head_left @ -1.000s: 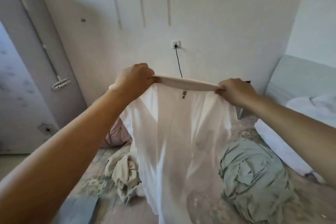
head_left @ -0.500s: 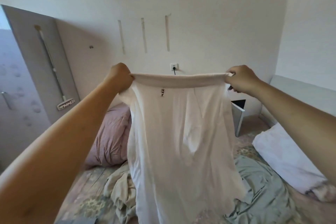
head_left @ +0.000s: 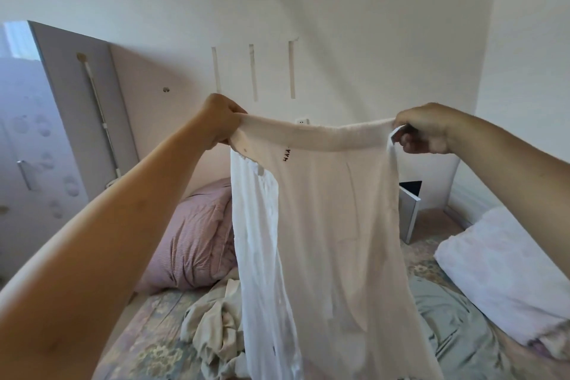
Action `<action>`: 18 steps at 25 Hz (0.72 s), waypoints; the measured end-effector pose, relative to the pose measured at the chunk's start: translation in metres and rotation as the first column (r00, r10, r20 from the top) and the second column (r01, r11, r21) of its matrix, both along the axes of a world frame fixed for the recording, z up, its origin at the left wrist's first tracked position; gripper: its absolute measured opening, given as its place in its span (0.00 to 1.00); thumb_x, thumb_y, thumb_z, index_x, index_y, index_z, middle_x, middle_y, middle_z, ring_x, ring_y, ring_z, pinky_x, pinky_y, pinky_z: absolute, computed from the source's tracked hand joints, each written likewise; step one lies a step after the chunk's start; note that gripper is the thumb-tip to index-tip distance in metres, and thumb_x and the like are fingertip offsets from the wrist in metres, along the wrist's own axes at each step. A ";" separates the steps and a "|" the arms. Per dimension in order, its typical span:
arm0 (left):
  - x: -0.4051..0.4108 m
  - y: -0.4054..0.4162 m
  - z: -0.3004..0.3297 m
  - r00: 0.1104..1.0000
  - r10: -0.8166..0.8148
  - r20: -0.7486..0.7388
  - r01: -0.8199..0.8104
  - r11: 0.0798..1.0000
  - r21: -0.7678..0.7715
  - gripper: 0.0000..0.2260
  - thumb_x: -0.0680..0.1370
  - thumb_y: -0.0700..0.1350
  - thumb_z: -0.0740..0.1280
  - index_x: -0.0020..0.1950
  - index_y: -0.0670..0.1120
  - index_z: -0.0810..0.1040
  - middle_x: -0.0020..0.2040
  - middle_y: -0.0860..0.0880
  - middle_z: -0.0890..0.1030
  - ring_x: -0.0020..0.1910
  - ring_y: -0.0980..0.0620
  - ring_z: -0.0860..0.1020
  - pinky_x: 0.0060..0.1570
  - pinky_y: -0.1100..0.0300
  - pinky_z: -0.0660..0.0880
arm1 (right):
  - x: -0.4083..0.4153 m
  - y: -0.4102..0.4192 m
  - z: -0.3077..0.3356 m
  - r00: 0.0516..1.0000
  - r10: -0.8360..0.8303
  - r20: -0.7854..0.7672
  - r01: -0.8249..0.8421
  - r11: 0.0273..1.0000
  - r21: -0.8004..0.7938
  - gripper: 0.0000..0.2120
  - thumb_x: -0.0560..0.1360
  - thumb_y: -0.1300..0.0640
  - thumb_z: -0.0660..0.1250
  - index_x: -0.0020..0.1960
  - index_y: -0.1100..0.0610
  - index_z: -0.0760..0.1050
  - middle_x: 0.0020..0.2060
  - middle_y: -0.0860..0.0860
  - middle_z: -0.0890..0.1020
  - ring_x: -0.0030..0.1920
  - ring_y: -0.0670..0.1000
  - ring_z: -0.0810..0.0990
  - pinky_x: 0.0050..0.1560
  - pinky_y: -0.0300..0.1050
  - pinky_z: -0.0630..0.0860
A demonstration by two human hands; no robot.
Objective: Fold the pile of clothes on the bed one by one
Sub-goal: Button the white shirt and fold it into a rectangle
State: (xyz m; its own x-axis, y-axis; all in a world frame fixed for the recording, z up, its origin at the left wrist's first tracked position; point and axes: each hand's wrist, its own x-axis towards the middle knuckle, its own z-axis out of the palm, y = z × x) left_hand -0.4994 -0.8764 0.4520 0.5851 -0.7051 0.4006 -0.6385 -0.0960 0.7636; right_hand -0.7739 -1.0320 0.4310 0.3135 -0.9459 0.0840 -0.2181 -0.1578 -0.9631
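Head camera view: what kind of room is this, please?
Most likely a home bedroom: a bed with a floral patterned sheet, a pink striped pillow against the wall, and a grey wardrobe door at the left.

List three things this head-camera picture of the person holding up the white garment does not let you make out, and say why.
1. The hem of the white garment: cut off by the bottom edge of the head view.
2. The black lettering below the waistband: too small and turned sideways to read.
3. The middle of the bed: hidden behind the hanging garment, so clothes lying there beyond the beige garment and green garment cannot be counted.
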 end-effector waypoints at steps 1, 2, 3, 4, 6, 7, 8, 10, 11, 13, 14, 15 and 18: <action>0.002 0.002 0.001 0.999 -0.027 -0.040 0.027 1.000 -0.007 0.15 0.76 0.26 0.55 0.52 0.37 0.79 0.39 0.42 0.76 0.31 0.47 0.77 0.22 0.64 0.76 | 0.000 0.000 0.001 0.998 0.028 0.056 -0.031 0.998 0.048 0.07 0.75 0.67 0.56 0.41 0.63 0.71 0.23 0.54 0.80 0.20 0.45 0.76 0.23 0.34 0.74; 0.004 0.005 0.002 0.994 -0.054 -0.098 0.053 0.998 -0.017 0.14 0.76 0.25 0.57 0.53 0.35 0.78 0.39 0.41 0.77 0.31 0.47 0.78 0.25 0.63 0.78 | 0.000 0.001 0.003 0.990 0.055 0.127 -0.066 0.994 0.085 0.07 0.76 0.67 0.56 0.41 0.63 0.70 0.24 0.55 0.81 0.23 0.46 0.79 0.25 0.35 0.76; 0.006 0.006 0.003 0.987 -0.081 -0.142 0.077 0.997 -0.032 0.12 0.76 0.25 0.58 0.54 0.33 0.78 0.40 0.39 0.77 0.31 0.47 0.79 0.28 0.62 0.79 | 0.000 0.003 0.005 0.975 0.091 0.204 -0.114 0.988 0.105 0.07 0.76 0.68 0.56 0.42 0.64 0.70 0.26 0.56 0.82 0.27 0.48 0.82 0.28 0.38 0.79; 0.009 0.007 0.004 0.982 -0.112 -0.154 0.106 0.993 -0.045 0.10 0.75 0.26 0.61 0.54 0.30 0.77 0.42 0.38 0.78 0.33 0.46 0.80 0.33 0.61 0.81 | 0.000 0.005 0.007 0.955 0.140 0.262 -0.171 0.980 0.102 0.06 0.76 0.68 0.57 0.43 0.64 0.70 0.29 0.58 0.83 0.31 0.50 0.84 0.34 0.41 0.82; 0.016 0.013 0.006 0.978 -0.183 -0.101 0.184 0.983 0.001 0.11 0.73 0.31 0.68 0.55 0.29 0.77 0.47 0.37 0.78 0.41 0.46 0.80 0.43 0.62 0.81 | -0.001 0.010 0.010 0.933 0.254 0.254 -0.271 0.962 0.034 0.04 0.76 0.69 0.59 0.46 0.66 0.73 0.38 0.60 0.84 0.42 0.53 0.85 0.46 0.47 0.81; 0.019 0.015 0.007 0.980 -0.195 -0.024 0.196 0.978 0.065 0.14 0.71 0.34 0.72 0.54 0.30 0.78 0.47 0.39 0.78 0.43 0.47 0.78 0.46 0.62 0.79 | -0.001 0.013 0.010 0.934 0.293 0.206 -0.298 0.955 -0.006 0.06 0.76 0.69 0.60 0.49 0.68 0.74 0.43 0.60 0.84 0.47 0.52 0.85 0.49 0.47 0.80; 0.021 0.018 0.008 0.980 -0.183 0.077 0.172 0.976 0.133 0.15 0.69 0.35 0.73 0.53 0.31 0.79 0.45 0.40 0.78 0.43 0.48 0.77 0.46 0.62 0.77 | -0.001 0.015 0.011 0.938 0.313 0.149 -0.310 0.950 -0.042 0.08 0.76 0.70 0.59 0.52 0.70 0.75 0.47 0.60 0.84 0.50 0.52 0.84 0.50 0.46 0.80; 0.024 0.020 0.008 0.970 -0.144 0.197 0.116 0.982 0.149 0.11 0.70 0.34 0.72 0.52 0.32 0.80 0.44 0.40 0.79 0.43 0.47 0.78 0.45 0.60 0.76 | 0.002 0.019 0.011 0.961 0.274 0.034 -0.268 0.955 -0.131 0.09 0.78 0.69 0.60 0.54 0.71 0.75 0.48 0.61 0.83 0.47 0.51 0.85 0.47 0.44 0.81; 0.025 0.020 0.008 0.975 -0.138 0.176 0.120 0.987 0.109 0.10 0.71 0.33 0.72 0.51 0.32 0.80 0.45 0.38 0.80 0.44 0.44 0.80 0.48 0.58 0.79 | 0.004 0.021 0.011 0.973 0.226 -0.046 -0.231 0.951 -0.204 0.08 0.78 0.66 0.62 0.52 0.70 0.76 0.45 0.61 0.83 0.41 0.50 0.84 0.43 0.43 0.82; 0.025 0.021 0.008 0.981 -0.147 0.130 0.145 0.989 0.028 0.06 0.72 0.34 0.72 0.47 0.33 0.80 0.43 0.35 0.82 0.41 0.44 0.83 0.49 0.54 0.81 | 0.006 0.026 0.011 0.967 0.051 -0.250 -0.153 0.899 -0.410 0.10 0.77 0.59 0.67 0.43 0.67 0.77 0.35 0.58 0.80 0.30 0.50 0.78 0.34 0.41 0.79; 0.027 0.021 0.009 0.980 -0.142 0.143 0.142 0.990 0.014 0.04 0.72 0.36 0.72 0.43 0.35 0.81 0.40 0.36 0.82 0.35 0.47 0.82 0.46 0.54 0.81 | 0.008 0.028 0.011 0.952 -0.025 -0.305 -0.139 0.853 -0.504 0.13 0.77 0.56 0.68 0.41 0.67 0.76 0.33 0.57 0.77 0.30 0.51 0.74 0.34 0.42 0.75; 0.027 0.021 0.011 0.974 -0.121 0.193 0.120 0.993 0.021 0.04 0.73 0.39 0.73 0.40 0.39 0.81 0.36 0.40 0.82 0.30 0.50 0.79 0.40 0.58 0.80 | 0.011 0.028 0.010 0.953 -0.049 -0.299 -0.131 0.824 -0.552 0.15 0.77 0.54 0.67 0.43 0.67 0.76 0.35 0.56 0.76 0.34 0.52 0.73 0.37 0.43 0.72; 0.030 0.022 0.018 0.948 -0.042 0.315 0.042 0.999 0.005 0.08 0.72 0.48 0.74 0.39 0.44 0.81 0.31 0.49 0.74 0.31 0.53 0.70 0.33 0.63 0.67 | 0.019 0.040 0.009 0.985 0.170 -0.037 -0.171 0.904 -0.392 0.08 0.80 0.53 0.60 0.50 0.57 0.75 0.43 0.49 0.79 0.44 0.49 0.78 0.47 0.45 0.75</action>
State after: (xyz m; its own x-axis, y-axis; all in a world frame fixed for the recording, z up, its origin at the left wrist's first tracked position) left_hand -0.4697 -0.8540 0.4702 0.3987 -0.7253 0.5613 -0.8501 -0.0625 0.5230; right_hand -0.7545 -0.9925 0.4396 0.4676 -0.7686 0.4364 -0.1562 -0.5579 -0.8151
